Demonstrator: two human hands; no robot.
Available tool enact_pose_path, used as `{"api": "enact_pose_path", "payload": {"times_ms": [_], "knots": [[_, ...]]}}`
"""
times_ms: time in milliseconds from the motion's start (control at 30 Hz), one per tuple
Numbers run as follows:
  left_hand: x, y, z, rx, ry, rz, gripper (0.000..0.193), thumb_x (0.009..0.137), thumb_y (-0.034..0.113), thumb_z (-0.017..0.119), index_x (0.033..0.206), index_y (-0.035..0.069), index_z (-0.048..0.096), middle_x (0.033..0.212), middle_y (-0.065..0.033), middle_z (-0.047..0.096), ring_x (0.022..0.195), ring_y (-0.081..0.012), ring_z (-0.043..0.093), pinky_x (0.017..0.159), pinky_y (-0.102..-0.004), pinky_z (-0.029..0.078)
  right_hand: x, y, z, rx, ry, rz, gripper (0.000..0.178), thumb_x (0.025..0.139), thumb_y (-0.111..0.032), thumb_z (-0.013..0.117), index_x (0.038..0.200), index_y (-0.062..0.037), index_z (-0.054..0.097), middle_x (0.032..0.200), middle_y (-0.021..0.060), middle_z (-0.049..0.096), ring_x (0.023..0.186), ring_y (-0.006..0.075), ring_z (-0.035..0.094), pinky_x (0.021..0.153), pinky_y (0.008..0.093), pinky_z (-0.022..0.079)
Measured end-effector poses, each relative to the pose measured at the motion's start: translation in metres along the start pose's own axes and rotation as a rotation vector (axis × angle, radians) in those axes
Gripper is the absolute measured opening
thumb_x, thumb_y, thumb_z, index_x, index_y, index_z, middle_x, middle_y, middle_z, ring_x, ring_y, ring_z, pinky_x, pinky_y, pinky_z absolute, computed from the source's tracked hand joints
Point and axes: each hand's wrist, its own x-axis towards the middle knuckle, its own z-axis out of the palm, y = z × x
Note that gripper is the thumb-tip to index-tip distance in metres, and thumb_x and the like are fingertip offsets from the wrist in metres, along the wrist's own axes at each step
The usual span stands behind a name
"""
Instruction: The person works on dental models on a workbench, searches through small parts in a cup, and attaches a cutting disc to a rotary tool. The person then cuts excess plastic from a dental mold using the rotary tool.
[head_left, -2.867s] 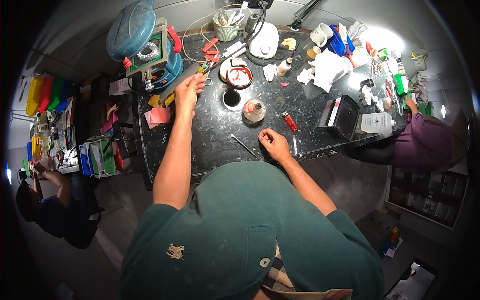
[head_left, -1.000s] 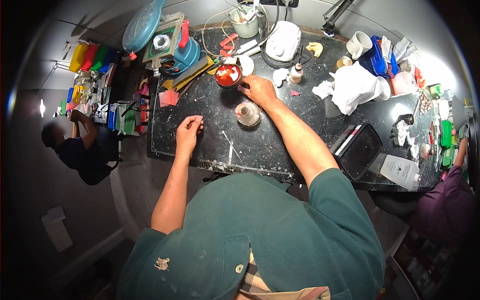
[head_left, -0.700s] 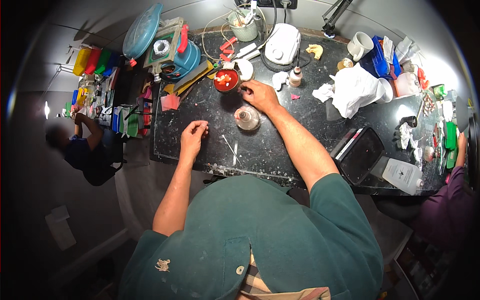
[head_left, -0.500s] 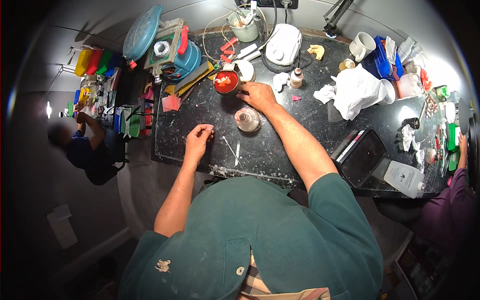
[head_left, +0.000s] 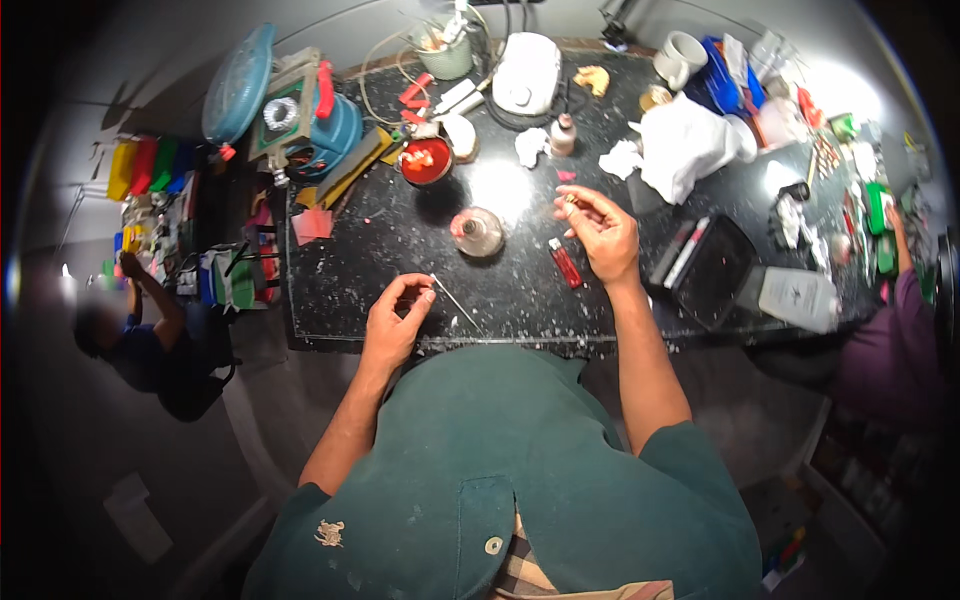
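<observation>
My left hand (head_left: 390, 325) is low over the near part of the bench, thumb and index finger pinched at the upper end of a thin metal rod (head_left: 458, 305). My right hand (head_left: 608, 240) is raised, with a small brass-coloured piece (head_left: 571, 201) between its fingertips; its exact kind is too small to make out. A red lighter (head_left: 565, 263) lies below that hand. Between the hands stands a squat glass bottle (head_left: 479, 233) with a narrow neck. Beyond it, a round tin of red material (head_left: 426, 160) has pale pinkish pieces on top.
A blue gas canister (head_left: 335, 135) and a yellow strip (head_left: 355, 170) occupy the far left. White cloth (head_left: 685, 145), a mug (head_left: 680, 58) and a blue bin (head_left: 730, 75) crowd the far right. A black open case (head_left: 708, 275) and a plastic bottle (head_left: 797, 298) lie near right. Other people sit at both sides.
My right hand has drawn back from beside the tin toward the right, now with the brass-coloured piece. The lighter has come into sight. My left hand has moved nearer the rod's end.
</observation>
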Motion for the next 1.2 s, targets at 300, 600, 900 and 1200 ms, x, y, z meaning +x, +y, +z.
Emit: {"api": "enact_pose_path", "payload": {"times_ms": [300, 600, 900, 1200], "knots": [[-0.001, 0.081, -0.015, 0.127, -0.291, 0.350, 0.035, 0.087, 0.006, 0.070, 0.122, 0.004, 0.066, 0.109, -0.0076, 0.065, 0.097, -0.0147, 0.061, 0.088, -0.0275, 0.048, -0.089, -0.060, 0.070, 0.230, -0.255, 0.229, 0.026, 0.095, -0.006, 0.064, 0.120, 0.0017, 0.066, 0.106, 0.0104, 0.071, 0.094, 0.0131, 0.068, 0.078, 0.0247, 0.056], [-0.007, 0.066, -0.048, 0.282, -0.202, 0.639, 0.039, 0.082, 0.003, 0.073, 0.120, 0.010, 0.070, 0.111, -0.0091, 0.066, 0.103, -0.0213, 0.062, 0.091, -0.0332, 0.049, -0.098, -0.064, 0.121, 0.335, -0.302, 0.261, 0.022, 0.092, -0.006, 0.068, 0.112, 0.0019, 0.064, 0.097, 0.0043, 0.069, 0.089, 0.0096, 0.066, 0.079, 0.0242, 0.054], [-0.002, 0.056, -0.073, 0.267, -0.112, 0.726, 0.023, 0.079, 0.000, 0.075, 0.100, 0.008, 0.073, 0.103, -0.0059, 0.068, 0.100, -0.0211, 0.062, 0.090, -0.0327, 0.048, -0.082, -0.079, 0.144, 0.137, -0.409, 0.281, 0.023, 0.092, -0.015, 0.072, 0.109, -0.0003, 0.069, 0.091, -0.0011, 0.067, 0.082, 0.0039, 0.059, 0.071, 0.0202, 0.048], [0.003, 0.034, -0.065, -0.120, -0.139, 0.416, 0.011, 0.087, 0.006, 0.071, 0.096, 0.002, 0.069, 0.100, -0.0061, 0.066, 0.098, -0.0151, 0.062, 0.090, -0.0298, 0.048, -0.073, -0.068, 0.143, 0.117, -0.446, 0.275, 0.024, 0.092, -0.017, 0.072, 0.109, -0.0002, 0.069, 0.092, -0.0003, 0.068, 0.083, 0.0043, 0.059, 0.072, 0.0203, 0.048]]}}
